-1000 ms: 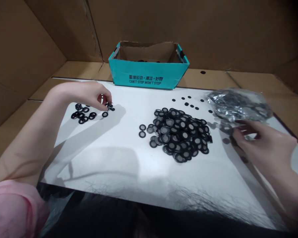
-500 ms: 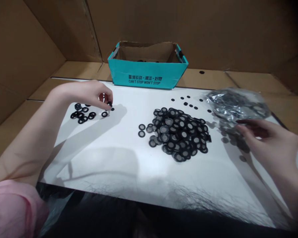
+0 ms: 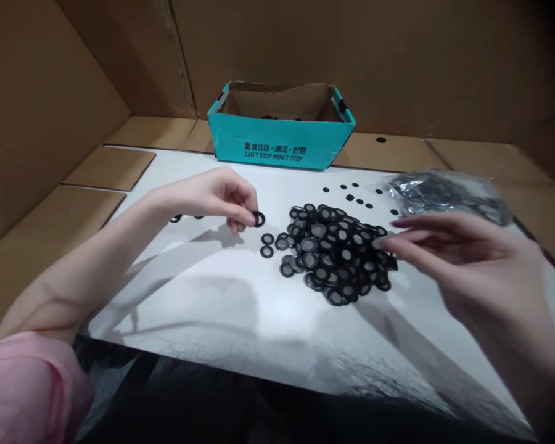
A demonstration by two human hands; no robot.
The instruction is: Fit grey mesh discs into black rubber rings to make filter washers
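Observation:
My left hand (image 3: pixel 224 196) pinches a black ring (image 3: pixel 262 220) between thumb and forefinger, above the white tabletop (image 3: pixel 189 296) and left of the pile. With its fingertips close together, my right hand (image 3: pixel 481 262) is at the pile's right side and holds a thin grey disc (image 3: pixel 380 242). Between the hands lies a heap of black rings with grey mesh centres (image 3: pixel 337 253). A pair of the same rings (image 3: pixel 267 251) lies apart at its left. Under my left forearm, a few loose black rings (image 3: pixel 176 219) show in part; the others are hidden.
A turquoise box (image 3: pixel 282 142) with dark pieces inside stands at the back. Several small black discs (image 3: pixel 359 201) are scattered behind the heap. A clear plastic bag (image 3: pixel 444 194) of grey discs lies at the right. Cardboard walls (image 3: pixel 351 55) enclose the table.
My left hand has moved right from the loose rings, carrying one black ring. My right hand has come left from the plastic bag to the heap with a grey disc.

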